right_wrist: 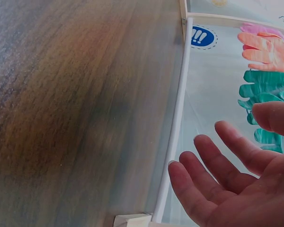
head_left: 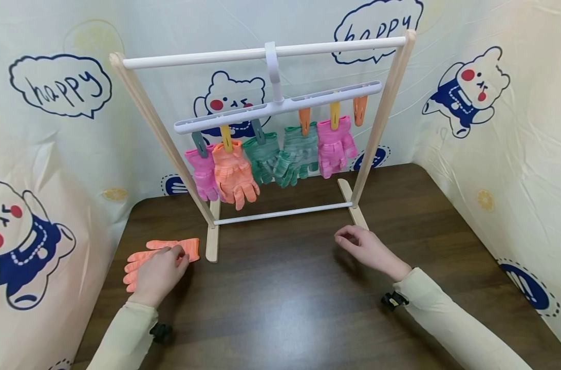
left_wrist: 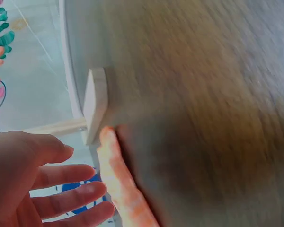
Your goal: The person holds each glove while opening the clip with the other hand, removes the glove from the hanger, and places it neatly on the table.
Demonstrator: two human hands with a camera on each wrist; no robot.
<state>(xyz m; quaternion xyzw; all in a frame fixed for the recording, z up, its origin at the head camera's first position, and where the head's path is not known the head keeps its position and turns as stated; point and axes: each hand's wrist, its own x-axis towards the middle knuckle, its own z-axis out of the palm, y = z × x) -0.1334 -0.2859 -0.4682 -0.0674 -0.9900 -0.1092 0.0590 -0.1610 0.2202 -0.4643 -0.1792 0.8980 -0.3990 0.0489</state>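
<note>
Now, left hand (head_left: pixel 157 275): right over the loose orange glove (head_left: pixel 188 248), thumb and fingers apart; whether skin meets fabric, can't tell.
Loose orange glove: flat on the counter (head_left: pixel 271 308), just left of the rack (head_left: pixel 163 139), cuff toward it.
Right hand (head_left: pixel 366 249): near the rack's right foot (head_left: pixel 352 203), fingers softly bent, holding nothing.
Hanger (head_left: pixel 317 96): hooked on the top bar (head_left: pixel 192 58), and clipped along it, left to right, pink glove (head_left: pixel 203 172), hanging orange glove (head_left: pixel 236 172), two green gloves (head_left: pixel 296 154), second pink glove (head_left: pixel 337 146)!

Matt cloth gloves (head_left: pixel 191 249), smooth plas. hanger (head_left: pixel 277 108), matt wd. posts (head_left: pixel 384 113), glossy tabletop (head_left: pixel 280 298) (wd.-look)
</note>
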